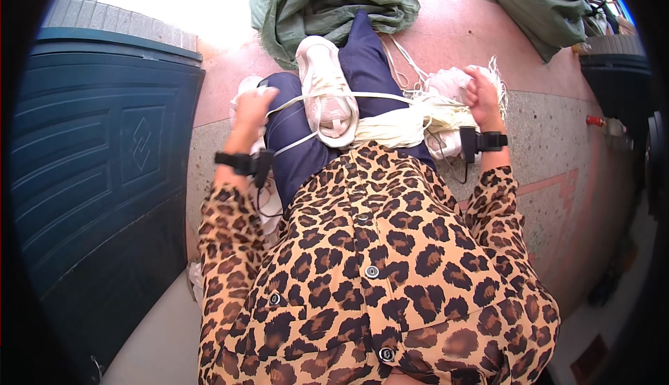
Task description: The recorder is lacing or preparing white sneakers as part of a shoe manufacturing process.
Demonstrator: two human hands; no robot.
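Observation:
A pink and white sneaker (335, 114) lies on my lap, its toe pointing away from me. A white shoelace (376, 95) crosses over it and stretches out to both sides. To the left of the shoe, my left hand (252, 110) is closed on one side of the lace. My right hand (483, 99) is raised well out to the right, fingers curled at the lace's other side; the exact grip is too small to make out. Right of the shoe, a bundle of cream laces (394, 128) is spread across my thigh.
A crumpled green sack (334, 2) lies past my knees, another green sack (533, 9) at the far right. More pale shoes sit beside my legs, one (446, 144) below my right hand. A dark teal door (111, 141) stands at left.

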